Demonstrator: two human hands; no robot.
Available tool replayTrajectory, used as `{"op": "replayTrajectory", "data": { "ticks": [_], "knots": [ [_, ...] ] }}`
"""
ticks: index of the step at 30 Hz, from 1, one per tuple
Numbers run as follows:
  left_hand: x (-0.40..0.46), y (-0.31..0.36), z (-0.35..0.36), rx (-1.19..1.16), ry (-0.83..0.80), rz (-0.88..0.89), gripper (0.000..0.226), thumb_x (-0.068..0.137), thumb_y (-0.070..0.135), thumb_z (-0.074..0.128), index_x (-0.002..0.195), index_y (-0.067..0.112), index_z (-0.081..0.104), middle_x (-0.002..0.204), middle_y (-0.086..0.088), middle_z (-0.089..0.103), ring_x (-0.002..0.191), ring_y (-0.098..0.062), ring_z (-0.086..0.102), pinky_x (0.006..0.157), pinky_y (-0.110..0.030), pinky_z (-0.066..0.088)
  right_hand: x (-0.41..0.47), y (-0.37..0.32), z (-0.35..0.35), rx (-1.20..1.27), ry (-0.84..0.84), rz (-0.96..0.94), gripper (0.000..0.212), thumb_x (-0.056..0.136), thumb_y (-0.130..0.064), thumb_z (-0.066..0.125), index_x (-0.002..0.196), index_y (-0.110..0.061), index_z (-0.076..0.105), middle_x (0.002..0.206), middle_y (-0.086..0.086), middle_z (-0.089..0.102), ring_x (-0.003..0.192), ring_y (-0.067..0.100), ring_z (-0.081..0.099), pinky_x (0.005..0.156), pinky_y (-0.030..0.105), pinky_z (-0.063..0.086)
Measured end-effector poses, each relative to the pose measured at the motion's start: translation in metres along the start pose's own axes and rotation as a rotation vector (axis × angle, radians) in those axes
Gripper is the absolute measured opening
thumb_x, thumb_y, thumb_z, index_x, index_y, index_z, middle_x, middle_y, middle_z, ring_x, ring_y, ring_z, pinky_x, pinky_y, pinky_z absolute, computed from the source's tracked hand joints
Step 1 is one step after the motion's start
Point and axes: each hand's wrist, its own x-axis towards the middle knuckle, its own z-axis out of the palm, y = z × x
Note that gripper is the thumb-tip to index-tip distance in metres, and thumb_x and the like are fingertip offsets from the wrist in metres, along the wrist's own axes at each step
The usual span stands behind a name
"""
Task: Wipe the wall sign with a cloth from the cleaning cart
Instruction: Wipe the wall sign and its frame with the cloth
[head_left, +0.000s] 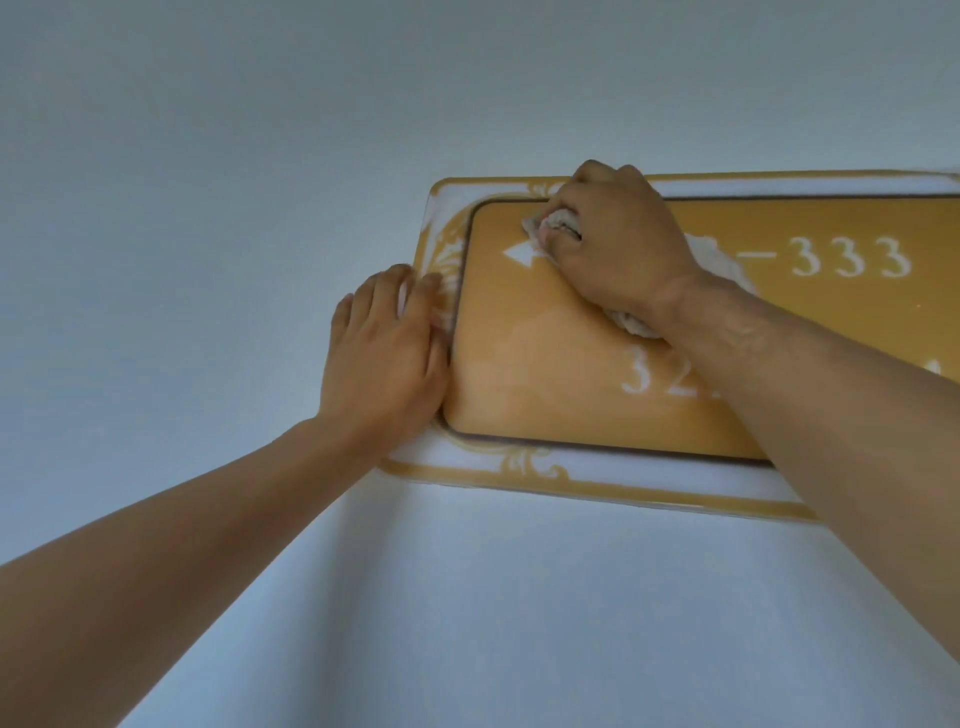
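Note:
A yellow wall sign (524, 374) with a white ornate border, a white arrow and room numbers hangs on the pale wall, running off the right edge. My right hand (618, 249) grips a bunched whitish cloth (722, 260) and presses it against the sign's upper left part, just right of the arrow. Part of the cloth shows below my wrist and beside my fingers. My left hand (384, 358) lies flat with straight fingers on the sign's left border and the wall beside it.
Plain pale blue-white wall (260, 182) surrounds the sign on the left, above and below. My two bare forearms reach up from the bottom corners. The cleaning cart is out of view.

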Motion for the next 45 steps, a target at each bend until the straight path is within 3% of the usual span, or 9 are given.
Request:
{"op": "replayTrajectory", "data": {
  "ticks": [12,16,20,23,25,27,30,35,45],
  "knots": [
    [-0.064,-0.016,-0.042,-0.006,-0.197,0.016,0.06,0.087,0.029,0.024,0.138,0.008,0.048,0.136,-0.019,0.05,0.127,-0.038,0.045,0.106,-0.048,0.033,-0.102,-0.117,0.024,0.021,-0.089,-0.044,0.029,0.095,-0.035,0.053,0.114,-0.02,0.067,0.116,-0.004,0.06,0.101,0.023,0.046,0.084,0.038,0.048],
    [-0.077,-0.013,-0.075,-0.011,-0.262,0.059,0.065,0.082,0.027,0.022,0.133,0.004,0.055,0.127,-0.02,0.058,0.119,-0.04,0.051,0.1,-0.05,0.039,-0.151,-0.165,0.022,0.056,-0.361,-0.215,0.03,0.098,-0.028,0.045,0.122,-0.021,0.061,0.127,-0.004,0.055,0.114,0.023,0.047,0.095,0.034,0.04],
    [-0.082,-0.005,-0.1,-0.038,-0.212,0.176,0.05,0.082,0.011,0.031,0.12,0.004,0.063,0.107,-0.013,0.063,0.095,-0.036,0.056,0.081,-0.045,0.044,-0.2,-0.191,-0.009,-0.05,-0.462,-0.312,0.01,0.078,-0.043,0.071,0.087,-0.042,0.072,0.092,-0.018,0.065,0.09,0.004,0.048,0.067,0.023,0.013],
    [-0.085,0.003,-0.114,-0.032,-0.192,0.19,0.037,0.085,0.002,0.043,0.114,0.003,0.065,0.099,-0.013,0.063,0.085,-0.035,0.056,0.069,-0.045,0.044,-0.211,-0.185,-0.028,0.068,-0.399,-0.178,0.012,0.086,-0.034,0.065,0.095,-0.034,0.073,0.102,-0.017,0.065,0.097,0.007,0.045,0.079,0.023,0.042],
    [-0.089,0.01,-0.122,-0.032,-0.193,0.167,0.034,0.086,0.005,0.046,0.115,0.003,0.064,0.099,-0.014,0.062,0.085,-0.036,0.055,0.067,-0.046,0.045,-0.208,-0.175,-0.037,0.15,-0.391,-0.092,0.021,0.094,-0.024,0.055,0.109,-0.023,0.07,0.116,-0.008,0.062,0.108,0.016,0.049,0.088,0.029,0.047],
    [-0.093,0.021,-0.129,-0.031,-0.22,0.152,0.036,0.088,0.012,0.049,0.12,0.003,0.061,0.104,-0.015,0.061,0.089,-0.037,0.056,0.07,-0.047,0.047,-0.202,-0.164,-0.055,0.154,-0.348,-0.051,0.024,0.092,-0.018,0.056,0.112,-0.018,0.068,0.118,-0.003,0.061,0.11,0.024,0.053,0.096,0.035,0.046],
    [-0.098,0.039,-0.139,-0.04,-0.273,0.143,0.044,0.089,0.022,0.049,0.129,0.006,0.057,0.117,-0.016,0.06,0.102,-0.036,0.057,0.079,-0.047,0.048,-0.195,-0.145,-0.086,0.116,-0.225,0.04,0.02,0.085,-0.013,0.068,0.104,-0.014,0.07,0.109,0.001,0.064,0.099,0.026,0.057,0.09,0.036,0.05],
    [-0.105,0.099,-0.158,-0.082,-0.334,0.109,0.055,0.091,0.029,0.044,0.142,0.012,0.047,0.135,-0.014,0.056,0.122,-0.034,0.051,0.098,-0.047,0.043,-0.206,-0.106,-0.154,0.14,-0.201,0.124,0.017,0.093,-0.018,0.066,0.107,-0.011,0.07,0.11,0.004,0.061,0.102,0.026,0.052,0.093,0.035,0.046],
    [-0.133,0.27,-0.187,-0.099,-0.451,0.086,0.062,0.091,0.037,0.038,0.148,0.013,0.041,0.143,-0.016,0.048,0.13,-0.033,0.044,0.107,-0.046,0.035,-0.269,-0.012,-0.31,-0.025,-0.217,0.241,0.014,0.085,-0.02,0.071,0.098,-0.013,0.068,0.101,0.007,0.056,0.093,0.028,0.052,0.079,0.036,0.05]
  ]
}}
